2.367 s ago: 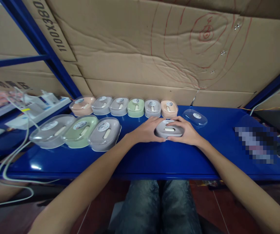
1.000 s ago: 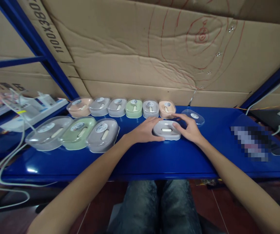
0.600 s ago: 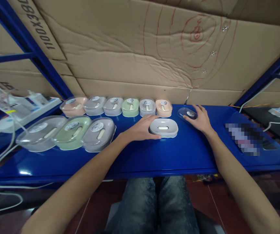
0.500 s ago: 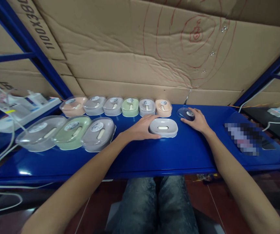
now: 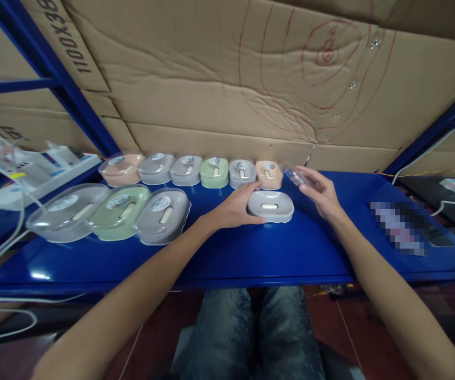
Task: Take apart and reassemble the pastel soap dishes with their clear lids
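1. Hands first: the left hand (image 5: 235, 208) lay flat against the left end of an uncovered grey soap box base (image 5: 270, 205), steadying it on the blue table (image 5: 251, 248); its fingers were relaxed and only touching, not gripping.
2. The right hand (image 5: 319, 191) pinched a clear plastic lid (image 5: 296, 176) between thumb and fingertips, tilted and lifted just off the table, to the right of the base and slightly behind it.
3. The base sat near the middle of the table, just in front of the peach box at the right end of the back row of small lidded soap boxes (image 5: 190, 170).
4. Three larger lidded boxes (image 5: 111, 211) stood side by side at the front left, well apart from the hands.
5. Step in hand, as it appeared: closing the open base with its lid, with the lid picked up but not yet over the base.
6. The next move would call for swinging the lid left, levelling it, matching its oval to the rim and pressing it down evenly while the left hand kept the base from sliding.
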The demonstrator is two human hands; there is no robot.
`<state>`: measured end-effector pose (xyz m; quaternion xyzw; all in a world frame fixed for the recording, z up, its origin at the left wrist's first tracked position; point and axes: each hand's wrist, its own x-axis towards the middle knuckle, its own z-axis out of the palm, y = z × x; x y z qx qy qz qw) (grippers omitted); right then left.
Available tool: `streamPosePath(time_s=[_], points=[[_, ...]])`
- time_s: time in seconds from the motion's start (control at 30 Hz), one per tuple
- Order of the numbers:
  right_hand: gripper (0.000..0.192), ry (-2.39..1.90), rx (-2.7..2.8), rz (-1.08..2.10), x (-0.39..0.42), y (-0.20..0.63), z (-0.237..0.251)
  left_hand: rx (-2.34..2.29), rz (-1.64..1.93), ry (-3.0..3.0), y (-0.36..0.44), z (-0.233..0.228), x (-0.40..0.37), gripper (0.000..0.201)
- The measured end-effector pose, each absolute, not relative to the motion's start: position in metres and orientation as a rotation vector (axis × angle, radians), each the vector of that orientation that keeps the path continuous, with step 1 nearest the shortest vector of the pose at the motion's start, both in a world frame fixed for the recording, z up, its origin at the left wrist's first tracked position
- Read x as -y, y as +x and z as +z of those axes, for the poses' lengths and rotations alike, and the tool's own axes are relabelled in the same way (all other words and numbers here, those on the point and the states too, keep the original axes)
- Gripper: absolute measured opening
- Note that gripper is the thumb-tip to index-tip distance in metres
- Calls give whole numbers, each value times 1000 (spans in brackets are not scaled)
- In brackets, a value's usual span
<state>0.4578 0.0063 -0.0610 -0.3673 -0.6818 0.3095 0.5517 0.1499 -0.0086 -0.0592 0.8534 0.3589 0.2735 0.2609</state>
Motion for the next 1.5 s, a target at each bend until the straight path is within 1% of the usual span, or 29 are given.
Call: streamPosePath(time_s=[0.13,0.23,0.43,0.77,0.93,1.23,1.5], points=[[54,-804,1755,809,2,442,-62,-937,799,2262,152,-65,5,114],[51,-790,1868,752,3,438,-67,-934,819,2203,153,-68,4,118],[54,-757,1972,647,8,428,-69,-888,847,2092,155,-74,4,125],[58,-709,2081,503,13,421,-67,-860,847,2016,156,-76,3,126],[60,-676,2107,500,14,421,-66,-848,856,2027,156,-76,2,121],[62,-674,2169,536,15,422,-66,-837,822,2062,154,-75,1,97],[61,-672,2234,520,11,428,-65,-827,822,2077,154,-75,2,92]])
